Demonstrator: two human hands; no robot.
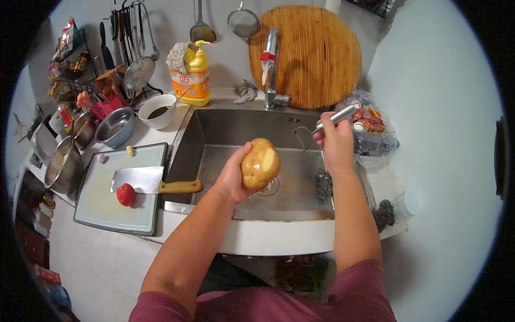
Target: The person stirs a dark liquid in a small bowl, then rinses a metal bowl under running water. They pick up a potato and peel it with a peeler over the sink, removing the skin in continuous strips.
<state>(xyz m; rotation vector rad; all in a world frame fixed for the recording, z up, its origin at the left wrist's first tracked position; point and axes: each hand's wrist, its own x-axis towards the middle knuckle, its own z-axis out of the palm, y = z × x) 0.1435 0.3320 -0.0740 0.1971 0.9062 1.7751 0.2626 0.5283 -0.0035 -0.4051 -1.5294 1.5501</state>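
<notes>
My left hand (233,179) grips a large wet potato (260,167) over the sink basin (225,129). One pale strip on the potato's upper right side is bare of skin. Higher and to the right, my right hand (336,141) is closed around the metal handle of a peeler (341,116), whose thin looped head points left, apart from the potato. Below the potato, the drain strainer (268,187) is partly hidden.
Left of the sink, a cutting board (94,201) bears a cleaver (139,180), a red tomato (126,195) and garlic (130,151). Behind stand a white bowl of dark liquid (157,112), a detergent bottle (197,76), the faucet (272,60) and a round wooden board (314,52).
</notes>
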